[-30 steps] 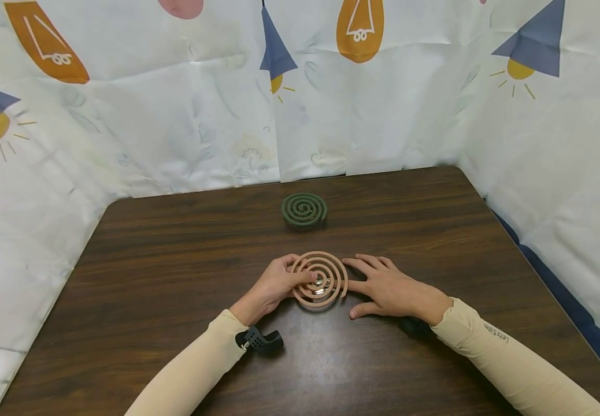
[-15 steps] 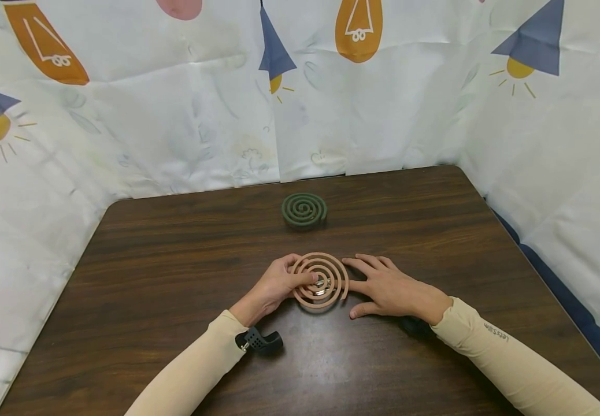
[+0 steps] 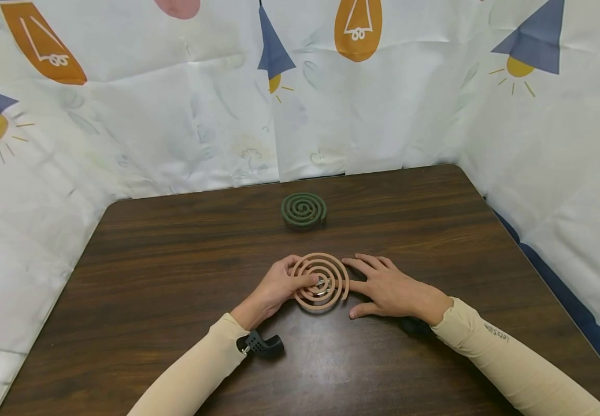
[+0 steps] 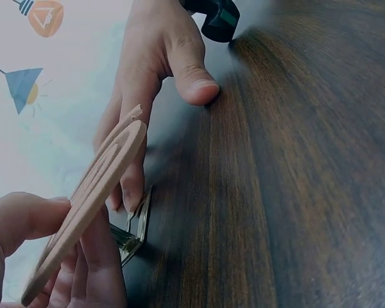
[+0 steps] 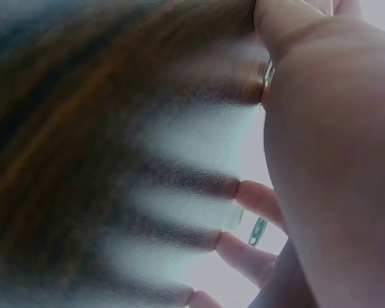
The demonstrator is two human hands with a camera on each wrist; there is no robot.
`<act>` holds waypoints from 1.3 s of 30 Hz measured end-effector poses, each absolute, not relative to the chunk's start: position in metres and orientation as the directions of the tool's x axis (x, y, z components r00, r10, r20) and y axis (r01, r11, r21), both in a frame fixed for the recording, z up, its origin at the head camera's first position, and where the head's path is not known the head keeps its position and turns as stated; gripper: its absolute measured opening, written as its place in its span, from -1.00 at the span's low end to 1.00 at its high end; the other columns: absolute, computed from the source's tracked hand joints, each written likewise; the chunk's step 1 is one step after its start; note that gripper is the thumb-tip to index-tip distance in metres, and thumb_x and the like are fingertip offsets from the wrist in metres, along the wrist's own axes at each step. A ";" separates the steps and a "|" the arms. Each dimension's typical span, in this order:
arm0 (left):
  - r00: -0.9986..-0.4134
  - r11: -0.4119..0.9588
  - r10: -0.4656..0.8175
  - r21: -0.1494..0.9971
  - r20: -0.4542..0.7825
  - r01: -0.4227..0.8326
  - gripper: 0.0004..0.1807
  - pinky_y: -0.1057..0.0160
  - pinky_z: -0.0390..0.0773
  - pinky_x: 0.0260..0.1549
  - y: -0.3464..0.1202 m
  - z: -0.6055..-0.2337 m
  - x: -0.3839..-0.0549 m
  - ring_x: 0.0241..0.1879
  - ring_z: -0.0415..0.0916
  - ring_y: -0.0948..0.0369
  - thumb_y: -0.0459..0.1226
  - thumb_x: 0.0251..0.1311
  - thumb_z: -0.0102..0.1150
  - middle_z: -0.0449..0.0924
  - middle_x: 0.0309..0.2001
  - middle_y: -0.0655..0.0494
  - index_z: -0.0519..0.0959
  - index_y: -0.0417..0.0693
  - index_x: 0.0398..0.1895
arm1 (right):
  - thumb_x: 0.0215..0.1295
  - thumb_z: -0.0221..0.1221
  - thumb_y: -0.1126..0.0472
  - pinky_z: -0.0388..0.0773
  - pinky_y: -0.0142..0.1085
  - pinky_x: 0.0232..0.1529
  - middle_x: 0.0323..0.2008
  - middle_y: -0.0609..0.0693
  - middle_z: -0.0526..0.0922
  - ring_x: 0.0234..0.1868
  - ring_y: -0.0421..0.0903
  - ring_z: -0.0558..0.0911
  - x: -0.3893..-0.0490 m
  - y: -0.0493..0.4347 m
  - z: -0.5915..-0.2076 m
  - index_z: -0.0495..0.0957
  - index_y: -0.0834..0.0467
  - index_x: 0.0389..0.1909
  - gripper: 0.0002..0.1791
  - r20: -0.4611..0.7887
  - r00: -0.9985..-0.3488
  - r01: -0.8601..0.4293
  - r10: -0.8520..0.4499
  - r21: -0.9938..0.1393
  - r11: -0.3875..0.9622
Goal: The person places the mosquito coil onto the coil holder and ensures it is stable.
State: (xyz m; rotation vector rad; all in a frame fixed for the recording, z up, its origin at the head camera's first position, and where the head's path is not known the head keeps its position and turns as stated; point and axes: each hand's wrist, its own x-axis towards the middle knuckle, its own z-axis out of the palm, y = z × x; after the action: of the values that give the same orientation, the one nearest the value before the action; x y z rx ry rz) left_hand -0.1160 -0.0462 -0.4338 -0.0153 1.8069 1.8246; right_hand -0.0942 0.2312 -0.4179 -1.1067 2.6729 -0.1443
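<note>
A tan mosquito coil (image 4: 90, 208) is held by my left hand (image 3: 274, 286), the thumb on its upper face and the fingers underneath. In the left wrist view it is tilted above the table. Below it, a small shiny metal stand (image 4: 141, 224) sits on the wood, partly hidden by the coil and fingers. My right hand (image 3: 388, 289) rests palm down with fingers spread. Its index finger reaches under the coil, the fingertip right at the stand. Farther back lies a dark green mosquito coil (image 3: 304, 210), which neither hand touches.
The dark wood table (image 3: 175, 248) has white printed curtain (image 3: 201, 115) along its back and sides. A black wrist device (image 3: 260, 345) hangs under the left wrist, close to the tabletop. Dark blue fabric (image 3: 565, 294) shows beyond the right edge.
The tan coil and my left hand have shifted very slightly to the right and towards me. The right hand has stayed in place.
</note>
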 end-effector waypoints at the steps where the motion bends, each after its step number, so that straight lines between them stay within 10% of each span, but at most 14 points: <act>1: -0.840 0.074 0.378 0.917 -0.389 -0.391 -0.52 0.33 0.72 -0.40 -0.046 -0.434 -0.116 -0.43 0.71 0.29 -0.34 0.28 0.37 0.69 -0.33 0.13 0.41 -0.27 0.18 | 0.35 0.02 -0.49 0.23 0.38 0.45 0.66 0.10 0.07 0.64 0.30 0.10 -0.094 0.231 -0.418 0.27 -0.29 0.56 -0.19 -0.186 -0.683 -0.682 -0.706 -0.183 0.708; 39: -0.808 0.120 0.428 0.911 -0.406 -0.394 -0.56 0.35 0.70 -0.46 -0.051 -0.431 -0.125 -0.47 0.71 0.29 -0.36 0.28 0.31 0.74 -0.37 0.13 0.44 -0.32 0.17 | 0.37 -0.05 -0.52 0.24 0.36 0.46 0.67 0.08 0.06 0.65 0.28 0.10 -0.094 0.231 -0.416 0.27 -0.30 0.56 -0.20 -0.238 -0.682 -0.674 -0.692 -0.164 0.720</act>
State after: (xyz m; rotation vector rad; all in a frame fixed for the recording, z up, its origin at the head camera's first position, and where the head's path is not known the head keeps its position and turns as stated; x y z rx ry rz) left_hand -0.1254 -0.0506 -0.4311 0.0325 1.7990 1.7521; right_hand -0.0944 0.2306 -0.4156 -1.0749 2.6437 -0.0908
